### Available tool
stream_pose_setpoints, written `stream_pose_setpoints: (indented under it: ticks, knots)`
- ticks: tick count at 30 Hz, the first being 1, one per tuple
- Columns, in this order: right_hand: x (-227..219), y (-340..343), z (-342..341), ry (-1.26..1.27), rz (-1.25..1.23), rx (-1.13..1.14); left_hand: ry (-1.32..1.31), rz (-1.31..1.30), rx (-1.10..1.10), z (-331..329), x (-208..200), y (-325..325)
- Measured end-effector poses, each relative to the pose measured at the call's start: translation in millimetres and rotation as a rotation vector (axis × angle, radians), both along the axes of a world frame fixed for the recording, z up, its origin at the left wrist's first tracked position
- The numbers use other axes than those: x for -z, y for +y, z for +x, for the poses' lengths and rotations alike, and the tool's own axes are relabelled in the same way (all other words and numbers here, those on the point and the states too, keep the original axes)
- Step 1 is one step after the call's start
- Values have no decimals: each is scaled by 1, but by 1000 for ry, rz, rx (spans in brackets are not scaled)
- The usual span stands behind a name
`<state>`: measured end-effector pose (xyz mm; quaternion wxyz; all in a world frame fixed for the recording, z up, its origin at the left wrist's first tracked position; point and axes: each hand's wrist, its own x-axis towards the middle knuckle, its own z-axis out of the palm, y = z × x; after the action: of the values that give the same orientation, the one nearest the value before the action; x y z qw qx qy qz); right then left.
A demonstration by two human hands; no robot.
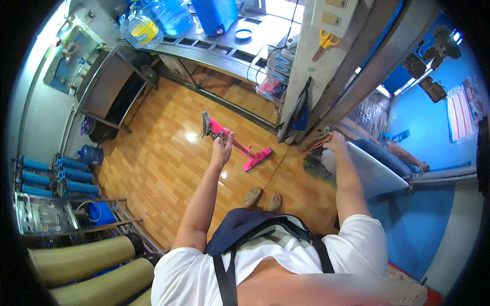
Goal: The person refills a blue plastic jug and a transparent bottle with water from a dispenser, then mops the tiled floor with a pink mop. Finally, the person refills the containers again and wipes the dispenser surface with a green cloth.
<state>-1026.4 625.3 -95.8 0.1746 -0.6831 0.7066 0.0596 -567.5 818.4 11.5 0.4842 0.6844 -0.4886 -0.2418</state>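
A pink flat mop (256,159) stands out ahead of me, its head toward the floor and its upper end grey and dark. My left hand (221,151) is closed around the upper part of its handle. Over on the right, my right hand (334,143) is closed by the top corner of a white board (380,168). Thin orange cord-like strands (317,145) lie right at those fingers, but what they grip is hidden. A whitish, cloth-like item (328,160) hangs just below that hand.
Glossy wood-look tiles (168,132) cover the floor. A metal counter (224,51) with water jugs (145,31) runs along the far side. At left are a metal table (104,86) and a rack with tan cylinders (87,260). A doorpost (352,76) rises at right.
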Motion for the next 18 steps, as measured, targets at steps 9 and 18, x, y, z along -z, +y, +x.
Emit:
stream_pose_setpoints:
  ticks: [9, 18]
  knots:
    - [-21, 171, 21, 47, -6, -101, -79, 170, 182, 17, 7, -33]
    - [-4, 363, 21, 275, 183, 130, -203, 49, 511, 5, 3, -48]
